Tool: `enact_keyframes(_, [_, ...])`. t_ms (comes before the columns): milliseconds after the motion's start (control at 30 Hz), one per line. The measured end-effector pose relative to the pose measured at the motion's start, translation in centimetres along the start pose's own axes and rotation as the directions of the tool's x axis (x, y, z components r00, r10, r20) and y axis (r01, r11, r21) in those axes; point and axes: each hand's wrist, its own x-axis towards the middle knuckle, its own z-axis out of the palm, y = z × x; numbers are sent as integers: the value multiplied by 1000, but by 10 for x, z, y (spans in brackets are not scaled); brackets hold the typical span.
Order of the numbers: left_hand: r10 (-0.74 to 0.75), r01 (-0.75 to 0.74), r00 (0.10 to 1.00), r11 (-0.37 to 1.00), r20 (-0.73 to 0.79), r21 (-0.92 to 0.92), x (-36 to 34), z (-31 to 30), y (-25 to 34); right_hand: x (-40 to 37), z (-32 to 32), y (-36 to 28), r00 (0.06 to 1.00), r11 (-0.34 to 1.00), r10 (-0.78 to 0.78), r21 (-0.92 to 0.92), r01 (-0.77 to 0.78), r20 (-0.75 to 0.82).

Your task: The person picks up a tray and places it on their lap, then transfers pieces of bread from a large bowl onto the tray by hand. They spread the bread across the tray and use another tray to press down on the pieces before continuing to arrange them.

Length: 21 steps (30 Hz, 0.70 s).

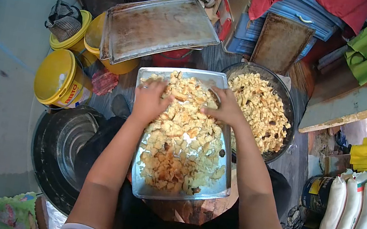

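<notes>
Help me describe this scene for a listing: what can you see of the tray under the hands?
The tray is rectangular, silvery and metal-looking, with a low raised rim. It lies long side away from the person, open side up, left of the basin. Pale and browned pieces cover much of its floor; bare metal shows at the near end. The left hand and right hand reach over its far half. Its underside is hidden.

Both hands (149,102) forward, fingers seemingly curled
</notes>
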Motion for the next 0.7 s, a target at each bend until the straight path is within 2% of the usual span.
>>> enact_keyframes(33, [0, 0, 1000, 1000, 0, 3, -4, 5, 4, -3, 5, 1, 1000, 1000, -2, 2, 2, 0])
enact_keyframes(100, [198, -224, 964, 965, 177, 139, -8, 17, 8, -3, 17, 3, 996, 998, 36, 43, -39, 76])
enact_keyframes(167, [166, -195, 959, 974, 228, 113, -2, 22, 7, 8, 26, 8, 999, 1000, 5, 29, -7, 48])
enact_keyframes(233, [132, -147, 984, 980, 121, 133, 6, 30, 2, 22, 29, 8, 993, 992, 115, 46, -117, 27])
enact_keyframes(267, [105, -121, 988, 982, 113, 146, 10, 33, -1, 29, 30, 9, 994, 994, 106, 9, -106, -38])
enact_keyframes(367, [89, -98, 992, 989, 86, 109, 20, 41, -11, 45, 27, 6, 990, 993, 115, -6, -115, -79])
enact_keyframes(433, [75, -95, 988, 985, 135, 143, 21, 37, -7, 56, 30, 9, 990, 994, 113, 1, -114, -89])
enact_keyframes(500, [188, -206, 954, 977, 233, 58, 19, 35, -3, 62, 33, 13, 986, 990, 24, -136, -47, -166])
enact_keyframes(533, [210, -232, 948, 970, 239, 69, 18, 33, 0, 62, 35, 15, 986, 990, 24, -135, -47, -167])
enact_keyframes(600, [224, -241, 941, 970, 253, 38, 19, 28, 0, 62, 37, 22, 963, 982, -153, -144, 122, -222])
enact_keyframes(633, [236, -247, 934, 969, 267, 6, 19, 25, 1, 61, 37, 26, 963, 982, -153, -144, 123, -222])
enact_keyframes(667, [236, -246, 935, 969, 265, 5, 21, 22, 1, 60, 36, 31, 951, 997, -73, -35, 65, -300])
enact_keyframes(700, [155, -154, 958, 988, 241, -22, 27, 16, 1, 58, 34, 33, 930, 997, 15, 78, 15, -366])
